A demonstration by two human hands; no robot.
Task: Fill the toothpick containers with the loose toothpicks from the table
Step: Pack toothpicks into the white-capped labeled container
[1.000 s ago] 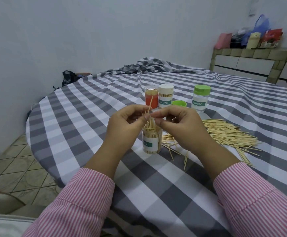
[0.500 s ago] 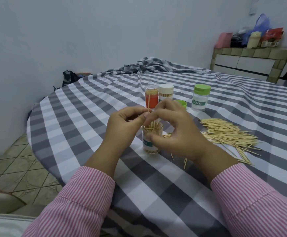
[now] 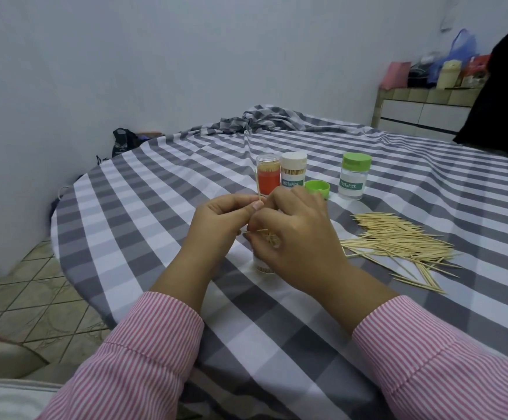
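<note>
An open clear toothpick container (image 3: 261, 266) stands on the checked tablecloth (image 3: 155, 207), mostly hidden behind my hands; crooked toothpicks (image 3: 261, 233) stick out of its mouth. My left hand (image 3: 216, 225) pinches one upright toothpick (image 3: 258, 186) between thumb and forefinger just above the container. My right hand (image 3: 298, 237) curls over the container's top, its fingers on the toothpicks there. A heap of loose toothpicks (image 3: 398, 241) lies to the right.
Behind my hands stand a red-labelled container (image 3: 267, 177), a white-capped one (image 3: 293, 171) and a green-capped one (image 3: 355, 175), with a loose green cap (image 3: 317, 187). The tablecloth bunches at the far edge (image 3: 264, 116). A dark cloth (image 3: 501, 101) hangs at right.
My right hand has slid left and down over the container's mouth, hiding most of it. My left hand keeps pinching its upright toothpick in about the same spot.
</note>
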